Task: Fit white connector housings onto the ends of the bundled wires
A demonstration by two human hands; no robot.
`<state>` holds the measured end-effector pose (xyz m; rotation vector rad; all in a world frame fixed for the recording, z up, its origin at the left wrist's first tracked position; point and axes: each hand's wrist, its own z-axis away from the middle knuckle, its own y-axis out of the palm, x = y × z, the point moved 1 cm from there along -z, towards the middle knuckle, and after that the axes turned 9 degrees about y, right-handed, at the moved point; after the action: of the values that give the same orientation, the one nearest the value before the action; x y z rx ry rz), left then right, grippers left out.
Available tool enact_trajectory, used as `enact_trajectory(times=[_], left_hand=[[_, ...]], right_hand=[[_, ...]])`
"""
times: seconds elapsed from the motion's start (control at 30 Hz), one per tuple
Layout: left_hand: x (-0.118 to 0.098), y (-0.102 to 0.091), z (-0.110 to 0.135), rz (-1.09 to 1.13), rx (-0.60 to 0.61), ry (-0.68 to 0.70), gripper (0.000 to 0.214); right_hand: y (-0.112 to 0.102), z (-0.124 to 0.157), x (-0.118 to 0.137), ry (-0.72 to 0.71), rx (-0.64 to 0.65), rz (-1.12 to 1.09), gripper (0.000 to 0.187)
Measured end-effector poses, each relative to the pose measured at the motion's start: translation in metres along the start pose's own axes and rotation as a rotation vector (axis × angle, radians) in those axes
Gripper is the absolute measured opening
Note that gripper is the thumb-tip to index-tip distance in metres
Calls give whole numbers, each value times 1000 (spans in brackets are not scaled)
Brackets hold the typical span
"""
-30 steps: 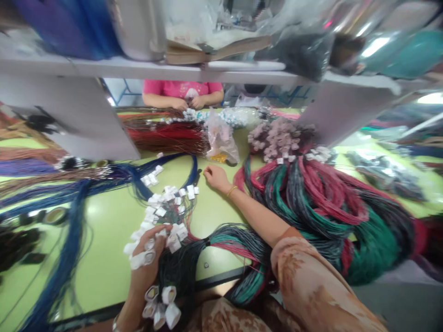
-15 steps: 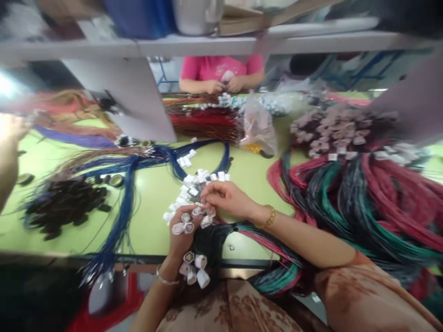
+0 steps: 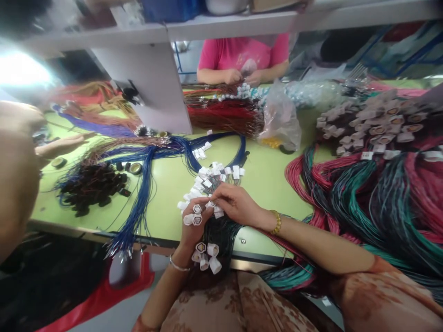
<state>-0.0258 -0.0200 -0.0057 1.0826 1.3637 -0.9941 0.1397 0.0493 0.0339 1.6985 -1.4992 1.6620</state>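
Observation:
My left hand (image 3: 192,230) is closed round several wire leads with white connectors (image 3: 196,215), their open ends facing up over the fingers. My right hand (image 3: 235,205) meets its fingertips in a pinch, thumb and forefinger together at a small white piece whose kind I cannot make out. Beyond both hands lies a pile of white plug housings (image 3: 199,186) on grey wires. More white round connectors (image 3: 209,258) hang at the table edge below my left wrist. A bundle of black wires (image 3: 221,235) runs under my hands.
On the right lie thick pink, black and green wire bundles (image 3: 349,193) and a heap of white connectors (image 3: 384,122). To the left are blue wires (image 3: 138,193) and black connectors (image 3: 92,186). A co-worker's arm (image 3: 17,175) reaches in; another person in pink (image 3: 244,60) sits opposite.
The view has swung left, so the table's things appear further right. My right hand's fingers have come down to my left fingertips. More of the co-worker's arm and hand shows at left.

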Motion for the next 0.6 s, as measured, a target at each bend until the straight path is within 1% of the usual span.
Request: enact_trajectory(times=[0.1, 0.2, 0.27, 0.37, 0.47, 0.53, 0.6], left_hand=[[3, 0, 0, 47, -25, -18, 44], [4, 1, 0, 64, -47, -38, 54], [5, 2, 1, 68, -59, -44, 55], [5, 4, 1, 60, -68, -35, 51], [4, 5, 2, 22, -82, 18, 43], [3, 6, 1, -13, -100, 84, 37], [2, 7, 1, -35, -107, 151, 33]], right_hand=[[2, 2, 1, -70, -18, 74, 13], [4, 2, 3, -84, -24, 147, 12], [5, 2, 4, -80, -17, 192, 11], [4, 2, 6, -70, 10, 238, 11], [2, 2, 9, -55, 56, 246, 10], [0, 3, 10, 1, 76, 216, 9], [0, 3, 10, 97, 80, 140, 11]])
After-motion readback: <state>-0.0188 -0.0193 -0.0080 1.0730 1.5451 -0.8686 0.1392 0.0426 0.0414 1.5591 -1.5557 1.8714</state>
